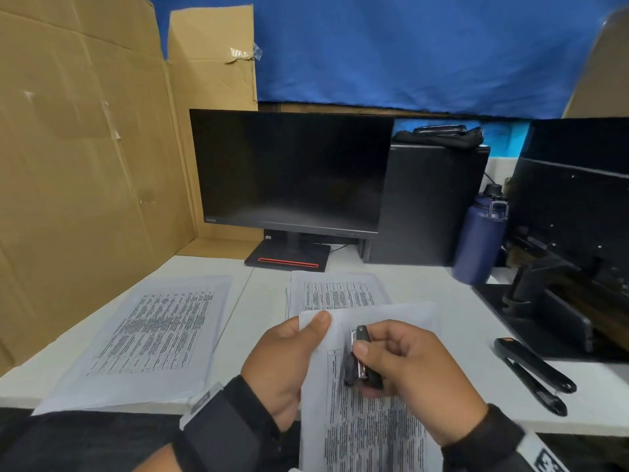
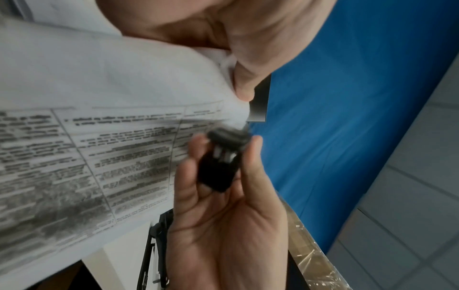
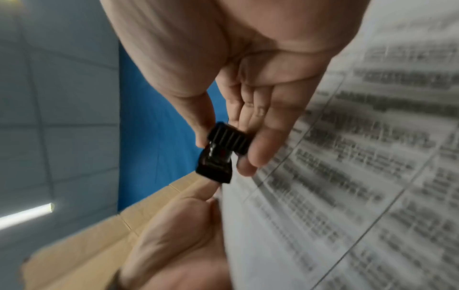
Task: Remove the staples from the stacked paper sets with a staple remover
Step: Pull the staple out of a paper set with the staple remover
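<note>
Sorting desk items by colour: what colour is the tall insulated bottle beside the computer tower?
Dark navy blue bottle with a black lid; head view shows it best.

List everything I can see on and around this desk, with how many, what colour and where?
held paper set: one, white with printed tables, lifted in front of the person
staple remover: one, black with metal, at the held set's upper part
paper stacks: two, white, flat on the desk, left and centre
desk: one, white
monitor: one, black, screen dark, centre back
computer tower: one, black, right of the monitor
water bottle: one, dark blue, beside the tower
long-handled tool: one, black, desk's right side
cardboard: brown, left
cloth backdrop: blue, behind
left hand: pinches the held set's edge
right hand: fingers pinch the staple remover
</note>
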A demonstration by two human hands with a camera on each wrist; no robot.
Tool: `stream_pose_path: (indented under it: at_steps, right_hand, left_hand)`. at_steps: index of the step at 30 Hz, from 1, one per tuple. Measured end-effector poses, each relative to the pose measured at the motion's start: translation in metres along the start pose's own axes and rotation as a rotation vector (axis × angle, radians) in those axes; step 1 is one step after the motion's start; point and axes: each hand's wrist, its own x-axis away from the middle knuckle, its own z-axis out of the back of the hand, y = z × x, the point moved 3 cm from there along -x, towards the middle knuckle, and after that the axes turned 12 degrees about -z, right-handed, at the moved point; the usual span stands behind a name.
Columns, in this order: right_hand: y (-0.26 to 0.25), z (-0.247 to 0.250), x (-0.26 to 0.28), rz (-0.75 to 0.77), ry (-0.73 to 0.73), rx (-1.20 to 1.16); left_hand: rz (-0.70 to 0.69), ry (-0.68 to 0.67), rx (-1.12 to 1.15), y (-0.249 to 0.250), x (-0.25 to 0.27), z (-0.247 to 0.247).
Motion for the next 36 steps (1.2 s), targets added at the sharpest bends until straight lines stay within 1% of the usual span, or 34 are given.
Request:
stream_pose_path:
  at_steps: [1, 3, 5, 6, 7, 9, 11, 12, 13, 16, 18, 19, 20, 21, 22, 23, 24, 25, 26, 27, 28, 30, 33, 34, 36]
  right_hand:
    - [-0.001, 0.005, -0.002, 0.035, 0.019, 0.066]
    - [-0.005, 0.02, -0.005, 0.106, 0.109, 0.206]
    - [-0.008, 0.042, -0.012, 0.145, 0.256, 0.309]
    - [-0.006, 0.058, -0.018, 0.141, 0.348, 0.366]
    - [-0.002, 0.075, -0.024, 0.115, 0.438, 0.46]
    - [0.011, 0.109, -0.036, -0.005, 0.581, 0.813]
    - [0.025, 0.135, -0.043, -0.147, 0.618, 1.197]
    - [0.032, 0.144, -0.045, -0.196, 0.614, 1.302]
    - [0.036, 0.151, -0.047, -0.224, 0.605, 1.345]
    - [0.042, 0.157, -0.051, -0.229, 0.6, 1.324]
    - [0.035, 0.149, -0.05, -0.179, 0.672, 1.329]
    - [0.025, 0.142, -0.046, -0.095, 0.733, 1.311]
    - [0.013, 0.132, -0.038, 0.019, 0.794, 1.247]
    - [-0.001, 0.119, -0.028, 0.164, 0.842, 1.149]
    - [-0.015, 0.103, -0.016, 0.319, 0.853, 1.053]
    - [-0.025, 0.086, -0.005, 0.453, 0.807, 0.984]
    - [-0.031, 0.067, 0.004, 0.549, 0.705, 0.956]
    - [-0.034, 0.047, 0.012, 0.61, 0.563, 0.959]
    - [-0.033, 0.026, 0.019, 0.639, 0.437, 0.991]
    - [-0.029, 0.012, 0.023, 0.659, 0.362, 1.029]
    - [-0.024, 0.003, 0.024, 0.658, 0.343, 1.047]
    - [-0.016, -0.002, 0.022, 0.61, 0.382, 1.016]
    - [-0.006, -0.001, 0.015, 0.484, 0.407, 0.975]
    - [-0.004, 0.0, 0.014, 0.442, 0.412, 0.929]
    - [-0.001, 0.002, 0.01, 0.336, 0.428, 0.763]
  left_hand:
    - [0.01, 0.007, -0.009, 0.0, -0.002, 0.003]
    - [0.024, 0.029, -0.032, 0.002, -0.007, 0.011]
    - [0.026, 0.071, -0.051, 0.006, -0.012, 0.021]
    - [0.023, 0.089, -0.06, 0.008, -0.014, 0.025]
    - [0.02, 0.105, -0.063, 0.01, -0.016, 0.028]
    - [0.022, 0.126, -0.058, 0.013, -0.018, 0.032]
    - [0.033, 0.129, -0.053, 0.014, -0.019, 0.033]
    - [0.039, 0.122, -0.047, 0.013, -0.019, 0.033]
    - [0.045, 0.11, -0.04, 0.012, -0.019, 0.032]
    - [0.049, 0.076, -0.032, 0.01, -0.018, 0.028]
    - [0.051, 0.063, -0.036, 0.01, -0.015, 0.025]
    - [0.049, 0.057, -0.047, 0.01, -0.014, 0.023]
    - [0.047, 0.051, -0.062, 0.009, -0.012, 0.021]
    - [0.042, 0.043, -0.081, 0.009, -0.01, 0.018]
    - [0.031, 0.032, -0.104, 0.009, -0.009, 0.016]
    - [0.016, 0.019, -0.13, 0.008, -0.006, 0.013]
    - [-0.002, 0.004, -0.155, 0.008, -0.004, 0.009]
    - [-0.023, -0.011, -0.175, 0.007, -0.001, 0.005]
    - [-0.056, -0.03, -0.194, 0.006, 0.001, 0.002]
    - [-0.097, -0.058, -0.216, 0.005, 0.002, -0.002]
    - [-0.139, -0.087, -0.237, 0.003, 0.004, -0.005]
    - [-0.184, -0.118, -0.256, -0.004, 0.005, -0.008]
    - [-0.213, -0.118, -0.254, -0.01, 0.008, -0.011]
    - [-0.225, -0.113, -0.263, -0.011, 0.01, -0.013]
    - [-0.237, -0.115, -0.301, -0.014, 0.015, -0.018]
